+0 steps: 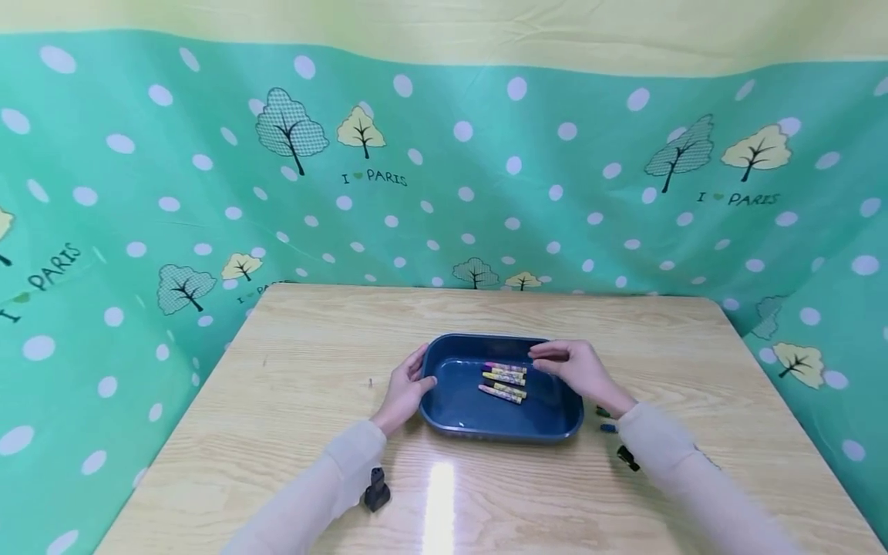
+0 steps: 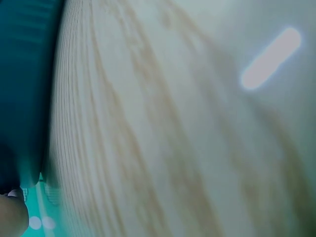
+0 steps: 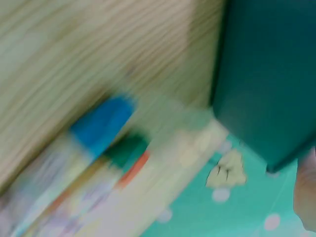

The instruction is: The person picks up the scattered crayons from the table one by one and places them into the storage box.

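Observation:
A dark blue rectangular tray (image 1: pixel 479 429) with rounded corners stands on the table. Inside it several crayons (image 1: pixel 502 393) in printed wrappers lie side by side. My left hand (image 1: pixel 405 389) grips the tray's left end, thumb over the rim and fingers along the outer wall. Above the tray's back right part is my right hand (image 1: pixel 572 368), fingers loosely bent and thumb apart from them, with nothing visible between. In the right wrist view, a blue crayon (image 3: pixel 103 126) and a green crayon (image 3: pixel 127 150) lie on the table beside the tray, with an orange tip next to them.
The wooden table (image 1: pixel 312 331) reaches back to a green dotted curtain (image 1: pixel 430 169). My right forearm partly covers the crayons outside the tray. A black device (image 1: pixel 377 491) shows at my left sleeve, another (image 1: pixel 627 459) at my right sleeve.

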The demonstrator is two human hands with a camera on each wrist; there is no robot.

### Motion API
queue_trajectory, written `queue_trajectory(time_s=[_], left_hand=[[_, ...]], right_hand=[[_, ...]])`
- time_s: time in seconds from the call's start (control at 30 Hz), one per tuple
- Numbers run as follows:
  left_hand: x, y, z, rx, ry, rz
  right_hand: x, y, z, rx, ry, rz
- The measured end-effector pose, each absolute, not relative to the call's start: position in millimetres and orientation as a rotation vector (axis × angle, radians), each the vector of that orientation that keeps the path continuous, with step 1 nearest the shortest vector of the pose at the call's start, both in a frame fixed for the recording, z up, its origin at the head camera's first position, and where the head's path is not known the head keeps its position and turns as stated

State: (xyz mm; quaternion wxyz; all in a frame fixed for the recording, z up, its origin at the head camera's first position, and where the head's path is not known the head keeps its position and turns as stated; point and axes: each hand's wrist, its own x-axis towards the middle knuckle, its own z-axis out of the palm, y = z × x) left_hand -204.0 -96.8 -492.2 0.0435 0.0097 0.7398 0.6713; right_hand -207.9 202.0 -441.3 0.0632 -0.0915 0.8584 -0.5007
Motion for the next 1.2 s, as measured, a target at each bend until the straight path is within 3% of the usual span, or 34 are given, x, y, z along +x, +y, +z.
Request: queue_trajectory(time_s=[0.57, 0.97, 1.2], left_hand=[[-195.1, -95.6, -465.7, 0.048, 2.223, 2.032], [-204.7, -95.7, -490.9, 0.044, 2.243, 2.058], [-203.5, -96.4, -486.6, 0.024, 2.207, 2.061]], right_hand=[[-180.4, 301.5, -443.8, -0.203, 2.677, -1.401], [-171.4, 335.7, -475.4, -0.054, 2.642, -1.250], [-167.1, 334.9, -487.2, -0.042, 2.645, -1.277]])
